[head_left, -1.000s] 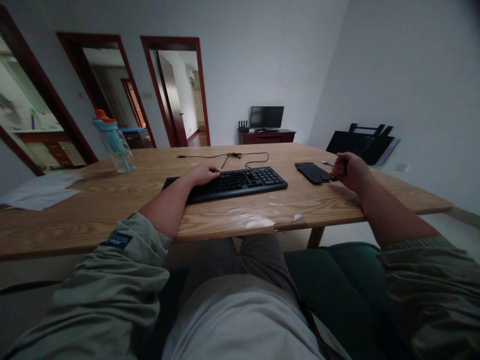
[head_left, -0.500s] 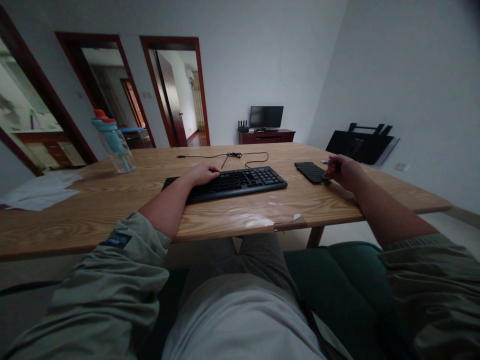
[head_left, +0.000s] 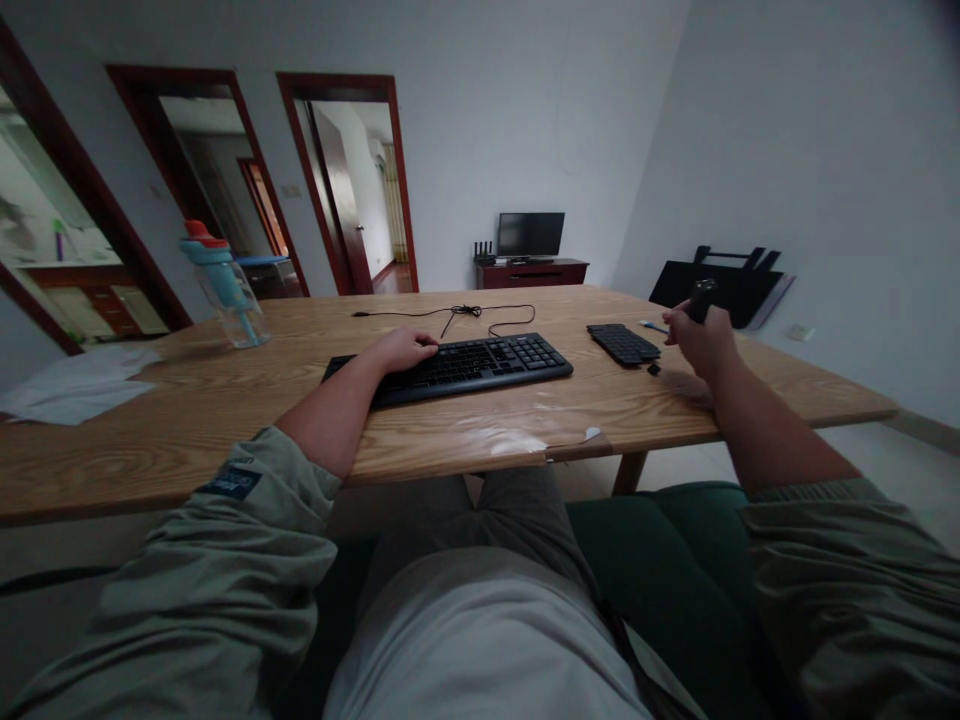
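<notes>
A full-size black keyboard (head_left: pixel 487 365) lies on the wooden table in front of me. My left hand (head_left: pixel 405 350) is closed over the keyboard's left part, near its far edge; most of its fingertips are hidden. My right hand (head_left: pixel 701 335), raised just above the table at the right, is closed around a black tool with a rounded handle end (head_left: pixel 703 292); its working end is hidden. Left of that hand lies a flat black panel of keycaps (head_left: pixel 622 344), with one small loose black keycap (head_left: pixel 654 370) beside its near corner. A thin blue item (head_left: pixel 654 326) shows by my right fingers.
The keyboard's cable (head_left: pixel 469 311) is bundled behind it. A clear bottle with a red and blue lid (head_left: pixel 225 285) and white tissues (head_left: pixel 82 385) are at the left. Peeling tape (head_left: pixel 592 434) marks the near table edge (head_left: pixel 480 462).
My right hand has lifted and turned, bringing the black tool's handle into sight. The small black keycap beside the panel is now uncovered. My left hand stays on the keyboard.
</notes>
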